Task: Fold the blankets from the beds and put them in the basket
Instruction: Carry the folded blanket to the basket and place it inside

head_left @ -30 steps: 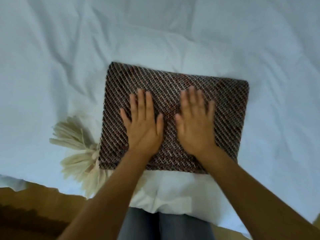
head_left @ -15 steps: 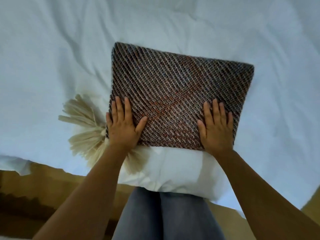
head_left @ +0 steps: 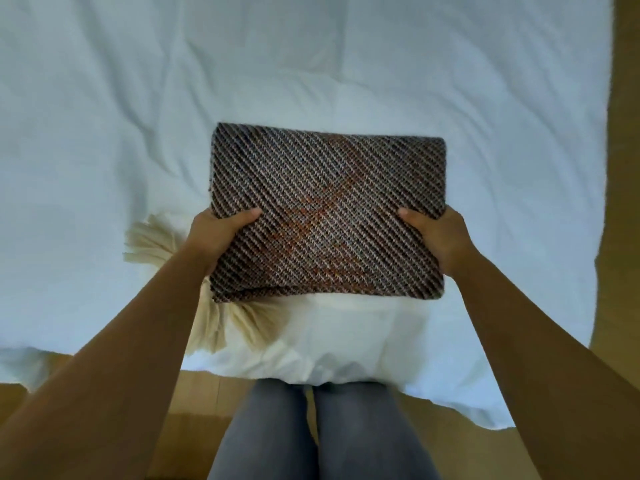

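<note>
The left hand [head_left: 214, 233] and right hand [head_left: 438, 233], pressed flat side by side on the middle of the folded blanket [head_left: 325, 188] a second earlier, slid apart to its near corners, then gripped its left and right edges, thumbs on top, fingers tucked out of sight beneath. The blanket appeared raised off the bed [head_left: 104, 133], and its cream fringe [head_left: 149, 244] trailed under the near left corner.

Wooden floor [head_left: 623, 133] along far right and near edge. Grey-trousered legs [head_left: 273, 438] near centre, against rumpled white sheet [head_left: 104, 133].
</note>
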`<state>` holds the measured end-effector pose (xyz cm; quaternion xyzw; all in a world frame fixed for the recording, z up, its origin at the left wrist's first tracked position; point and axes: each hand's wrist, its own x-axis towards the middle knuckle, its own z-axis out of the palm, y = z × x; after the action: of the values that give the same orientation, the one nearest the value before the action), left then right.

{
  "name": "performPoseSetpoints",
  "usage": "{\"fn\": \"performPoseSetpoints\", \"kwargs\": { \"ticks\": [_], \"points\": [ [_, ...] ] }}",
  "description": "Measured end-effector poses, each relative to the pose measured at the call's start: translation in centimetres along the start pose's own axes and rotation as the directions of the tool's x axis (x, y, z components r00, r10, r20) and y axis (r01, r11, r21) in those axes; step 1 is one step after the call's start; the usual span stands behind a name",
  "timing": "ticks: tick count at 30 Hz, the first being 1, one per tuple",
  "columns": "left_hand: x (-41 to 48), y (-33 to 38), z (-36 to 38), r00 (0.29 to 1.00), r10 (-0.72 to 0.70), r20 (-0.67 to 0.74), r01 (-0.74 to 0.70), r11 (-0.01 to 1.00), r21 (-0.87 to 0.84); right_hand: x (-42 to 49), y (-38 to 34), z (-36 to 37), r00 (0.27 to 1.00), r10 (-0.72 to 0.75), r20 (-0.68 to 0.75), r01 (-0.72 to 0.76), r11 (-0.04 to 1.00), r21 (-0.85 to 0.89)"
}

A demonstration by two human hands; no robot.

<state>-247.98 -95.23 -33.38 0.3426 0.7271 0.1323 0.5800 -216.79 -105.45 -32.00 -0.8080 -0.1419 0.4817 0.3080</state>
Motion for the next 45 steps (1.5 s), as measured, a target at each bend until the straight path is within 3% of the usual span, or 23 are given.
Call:
{"fn": "performPoseSetpoints", "kwargs": {
  "ticks": [6, 10, 19, 24, 30, 41, 45],
  "points": [
    [-6.1, 0.3, 0.9, 0.980, 0.177, 0.090, -0.187, 0.974, 0.128, -8.3, 2.0, -1.6, 0.986, -0.042, -0.159, 0.047, 0.998, 0.030],
    [-11.6, -0.2, 2.9, 0.932, 0.280, 0.232, -0.329, 0.920, 0.212, -16.3, 6.3, -4.8, 0.942, -0.003, -0.336, 0.040, 0.994, 0.103],
    [-25.8, 0.2, 13.1, 0.672, 0.347, 0.654, -0.625, 0.739, 0.250, -32.9, 16.7, -14.6, 0.692, 0.216, -0.688, 0.091, 0.921, 0.380],
    [-34.4, -2.1, 20.7, 0.470, 0.223, 0.854, -0.704, 0.678, 0.210, -39.6, 24.5, -19.1, 0.554, 0.396, -0.733, 0.128, 0.829, 0.545],
    [-45.2, -8.1, 31.5, 0.288, 0.048, 0.956, -0.765, 0.612, 0.200, -47.1, 34.4, -25.2, 0.392, 0.575, -0.718, 0.163, 0.725, 0.670],
    [-64.8, -21.2, 49.5, 0.020, -0.243, 0.970, -0.854, 0.499, 0.143, -58.8, 48.8, -35.1, 0.072, 0.787, -0.613, 0.368, 0.550, 0.750],
    [-70.9, -25.0, 56.7, -0.061, -0.346, 0.936, -0.887, 0.449, 0.108, -60.6, 52.7, -38.6, -0.007, 0.843, -0.538, 0.465, 0.479, 0.744]
  ]
}}
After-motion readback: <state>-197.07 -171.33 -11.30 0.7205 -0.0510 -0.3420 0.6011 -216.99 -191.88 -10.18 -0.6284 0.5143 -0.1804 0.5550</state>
